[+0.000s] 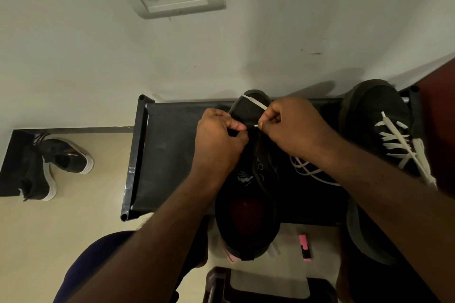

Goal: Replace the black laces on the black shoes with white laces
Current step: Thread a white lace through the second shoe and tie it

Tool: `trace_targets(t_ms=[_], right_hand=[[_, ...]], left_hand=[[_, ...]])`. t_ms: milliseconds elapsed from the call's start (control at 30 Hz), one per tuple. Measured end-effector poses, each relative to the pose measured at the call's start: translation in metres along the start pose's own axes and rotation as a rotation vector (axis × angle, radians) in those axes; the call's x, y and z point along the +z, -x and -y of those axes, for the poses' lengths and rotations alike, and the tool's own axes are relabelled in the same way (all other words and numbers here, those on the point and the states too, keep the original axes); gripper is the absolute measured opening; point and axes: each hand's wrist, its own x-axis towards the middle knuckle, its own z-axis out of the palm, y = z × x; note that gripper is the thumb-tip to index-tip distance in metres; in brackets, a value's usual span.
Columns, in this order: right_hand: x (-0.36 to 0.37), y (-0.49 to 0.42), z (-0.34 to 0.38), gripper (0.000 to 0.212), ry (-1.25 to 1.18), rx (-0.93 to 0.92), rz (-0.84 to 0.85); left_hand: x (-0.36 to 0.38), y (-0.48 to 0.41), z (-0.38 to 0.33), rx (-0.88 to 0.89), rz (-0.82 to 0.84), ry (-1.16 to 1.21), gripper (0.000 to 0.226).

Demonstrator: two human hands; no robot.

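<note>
The right hand (293, 128) is curled tight, thumb and forefinger pinching the white lace (256, 103) just behind its stiff tip, which pokes out leftward toward the other hand. From that grip the lace, flat and narrow, runs up and to the left across the toe. The left hand (219, 135) is curled too, and its thumb and forefinger pinch the upper of the black shoe (246, 192) beside the lowest eyelets. What lies under its fingertips is hidden.

The shoe lies lengthwise, toe toward the wall and heel toward the person. Its eyelets are bare, the tongue carries a small white logo, and the lining is dark red. It rests on a black rack top (172, 150) with the heel overhanging the near edge. Loose white cord (307, 170) loops just to its right. Farther right lies a second black shoe (374, 110), already laced in white.
</note>
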Motion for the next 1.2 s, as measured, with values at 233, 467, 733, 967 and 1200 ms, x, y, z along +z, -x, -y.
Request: trace_targets(t_ms=[233,467,733,967,1200], right_hand=[[0.003,0.002,0.011,0.016,0.103,-0.048,0.016],[0.008,0.002,0.003,0.012,-0.032,-0.013,-0.015],[0.015,0.0,0.002,0.012,-0.042,-0.027,-0.04],[0.011,-0.005,-0.002,0.023,-0.144,-0.005,0.015],[0.011,-0.004,-0.002,0.016,-0.125,-0.002,-0.001]], left_hand=[[-0.002,-0.001,0.0,-0.015,-0.007,0.012,0.016],[-0.004,0.0,-0.003,-0.039,0.009,0.02,0.021],[-0.005,0.001,-0.004,-0.06,0.02,0.051,0.029],[-0.001,0.006,-0.005,0.019,0.049,-0.188,0.007],[0.001,0.006,-0.007,-0.103,0.111,-0.076,0.024]])
